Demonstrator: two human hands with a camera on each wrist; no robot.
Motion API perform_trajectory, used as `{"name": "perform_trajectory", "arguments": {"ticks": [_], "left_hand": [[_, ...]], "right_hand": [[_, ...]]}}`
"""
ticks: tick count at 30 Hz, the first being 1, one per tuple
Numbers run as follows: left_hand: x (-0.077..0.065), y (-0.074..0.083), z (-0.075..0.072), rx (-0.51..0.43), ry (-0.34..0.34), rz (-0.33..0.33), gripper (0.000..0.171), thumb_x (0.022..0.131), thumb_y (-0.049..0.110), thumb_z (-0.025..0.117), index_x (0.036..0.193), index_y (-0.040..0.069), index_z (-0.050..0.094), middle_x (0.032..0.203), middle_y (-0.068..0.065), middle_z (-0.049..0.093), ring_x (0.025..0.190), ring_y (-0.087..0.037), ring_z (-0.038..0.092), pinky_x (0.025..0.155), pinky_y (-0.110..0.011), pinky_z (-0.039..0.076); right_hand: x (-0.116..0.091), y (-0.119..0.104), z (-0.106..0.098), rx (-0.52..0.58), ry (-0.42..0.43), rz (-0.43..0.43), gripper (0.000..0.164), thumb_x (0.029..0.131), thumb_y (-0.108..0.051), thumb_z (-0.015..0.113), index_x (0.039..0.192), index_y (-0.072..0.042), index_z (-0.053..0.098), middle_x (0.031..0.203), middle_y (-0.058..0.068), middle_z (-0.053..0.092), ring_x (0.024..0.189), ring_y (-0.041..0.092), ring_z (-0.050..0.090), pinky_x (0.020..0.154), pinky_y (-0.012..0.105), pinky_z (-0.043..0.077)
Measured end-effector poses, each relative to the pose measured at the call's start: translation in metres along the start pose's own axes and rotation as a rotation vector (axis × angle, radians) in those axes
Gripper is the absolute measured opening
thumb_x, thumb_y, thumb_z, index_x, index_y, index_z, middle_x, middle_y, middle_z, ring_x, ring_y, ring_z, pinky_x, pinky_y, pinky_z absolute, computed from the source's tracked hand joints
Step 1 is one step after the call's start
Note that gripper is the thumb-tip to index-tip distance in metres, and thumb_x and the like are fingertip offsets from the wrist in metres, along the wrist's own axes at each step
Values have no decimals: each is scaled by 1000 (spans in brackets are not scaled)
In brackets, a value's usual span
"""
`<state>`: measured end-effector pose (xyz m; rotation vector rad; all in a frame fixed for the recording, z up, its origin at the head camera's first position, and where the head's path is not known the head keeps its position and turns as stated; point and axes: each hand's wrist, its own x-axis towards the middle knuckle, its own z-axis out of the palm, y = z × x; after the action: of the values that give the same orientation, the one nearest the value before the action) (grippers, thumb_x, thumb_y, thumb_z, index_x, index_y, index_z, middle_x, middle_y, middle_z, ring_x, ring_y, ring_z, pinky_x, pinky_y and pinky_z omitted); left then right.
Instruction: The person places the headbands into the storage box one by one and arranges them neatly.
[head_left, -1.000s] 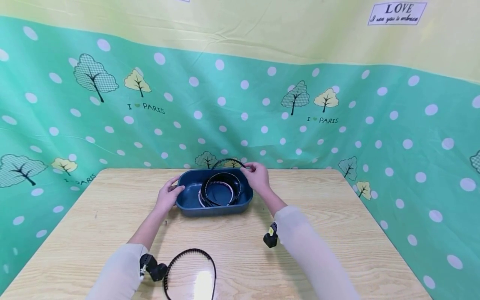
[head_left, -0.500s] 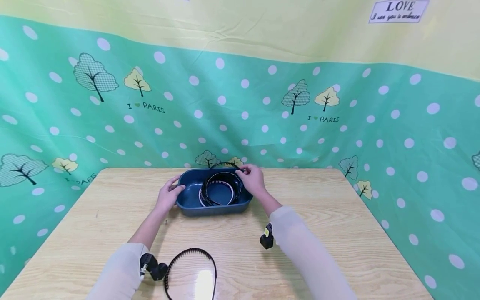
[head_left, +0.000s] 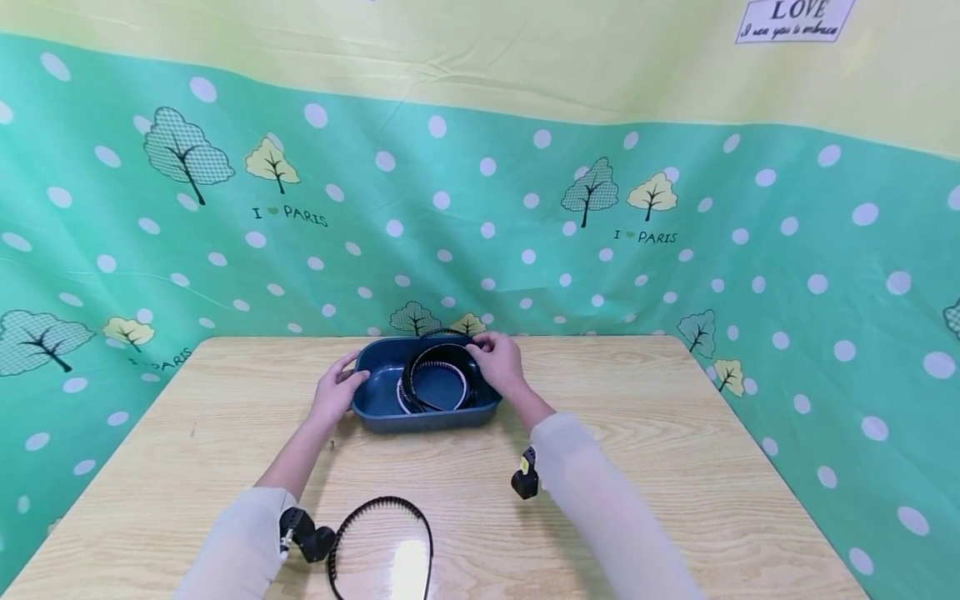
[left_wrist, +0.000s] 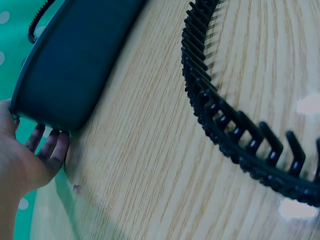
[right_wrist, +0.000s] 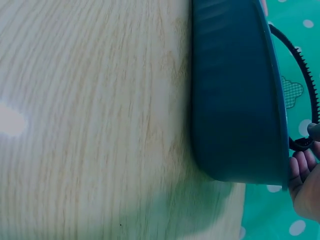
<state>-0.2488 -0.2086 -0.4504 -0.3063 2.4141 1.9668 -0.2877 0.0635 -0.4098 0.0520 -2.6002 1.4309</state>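
A dark blue oblong basin (head_left: 431, 423) stands on the table. My left hand (head_left: 335, 394) holds its left end, thumb over the rim and fingers against the outside wall, as the left wrist view also shows. Between the thumb and fingers of my right hand (head_left: 498, 364), a black toothed headband (right_wrist: 301, 60) is pinched at the basin's right end. Its arc rises above the back rim. Several headbands lie nested inside the basin, among them a black one (head_left: 408, 377) and a pale pinkish toothed one (head_left: 467, 392). Their right side is partly hidden by my right hand.
Another black toothed headband (left_wrist: 196, 75) lies on the wooden table (head_left: 637, 467) near the front edge, beside my left wrist camera (head_left: 307, 535). A green and yellow patterned cloth (head_left: 480, 208) hangs right behind the table and along the right side.
My right hand has moved left and slightly down with the pinched headband, whose arc now sits lower over the basin. The left hand and basin have stayed in place.
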Motion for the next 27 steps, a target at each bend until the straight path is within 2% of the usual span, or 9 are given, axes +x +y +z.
{"name": "perform_trajectory", "arguments": {"ticks": [7,11,15,27], "left_hand": [[0,0,1,1,10,-2,55,95,24,51,147,20,32,141,-23,40,123,-35,46,99,-45,45],[1,-2,1,-6,12,4,54,95,23,52,146,19,34,139,-23,43,119,-35,50,89,-35,51],[2,-3,1,-15,8,12,54,95,24,52,146,18,34,137,-23,44,117,-34,52,82,-28,53],[1,-2,1,-17,22,13,53,94,22,52,145,17,36,135,-23,46,112,-32,54,77,-26,54]], "right_hand": [[0,0,4,-17,-6,-11,23,88,-23,66,103,-7,69,73,1,52,65,12,49,57,21,41],[-2,-2,4,-9,-22,-17,22,87,-21,66,103,-5,69,72,2,53,64,13,50,55,22,42],[-2,-2,4,-24,-27,-24,22,88,-21,65,103,-5,69,72,2,54,64,13,51,56,22,42],[-2,-2,5,-83,-34,-36,23,88,-22,64,104,-6,68,78,4,53,69,15,49,59,24,41]]}}
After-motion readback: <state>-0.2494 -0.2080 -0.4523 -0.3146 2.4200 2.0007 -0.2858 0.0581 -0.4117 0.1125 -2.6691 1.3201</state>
